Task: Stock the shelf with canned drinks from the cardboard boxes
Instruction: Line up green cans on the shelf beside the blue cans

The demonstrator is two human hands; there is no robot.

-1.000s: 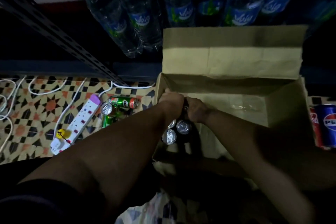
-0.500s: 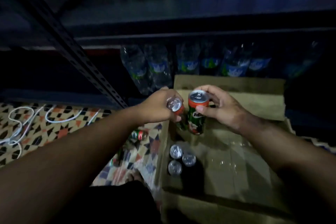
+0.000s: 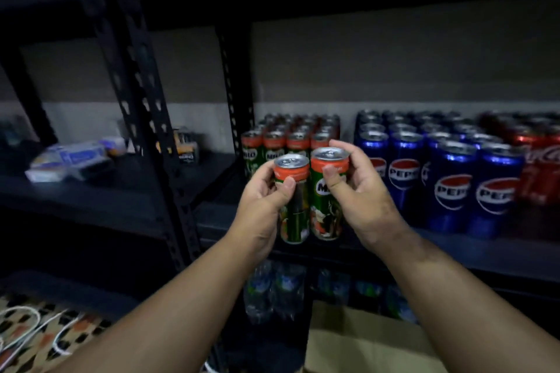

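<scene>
Presently, two green Milo cans are held upright and side by side, their walls touching or nearly so, just in front of the shelf [image 3: 454,254] edge. The left hand [image 3: 263,206] is curled round the left can [image 3: 292,200], thumb across its front near the orange collar; the right hand [image 3: 360,194] is wrapped round the right can [image 3: 325,194], thumb on the label and fingers hooked over the far rim. Both long axes are kept vertical, lids up.

Directly behind and slightly above the held cans, the stocked Milo cans [image 3: 288,142] are seen in rows on the same shelf, with the Pepsi cans [image 3: 448,179] to their right and red cola cans [image 3: 539,166] beyond. The free front strip of shelf appears to lie straight ahead of both hands, so a short forward and downward set-down is judged to be called for; neither hand is clearly nearer.

The landing spot itself is hidden by the hands and cans. Only a corner of the cardboard box [image 3: 363,342] is shown at the bottom edge, its contents cut off. Items on the left shelving are too blurred to be identified.
</scene>
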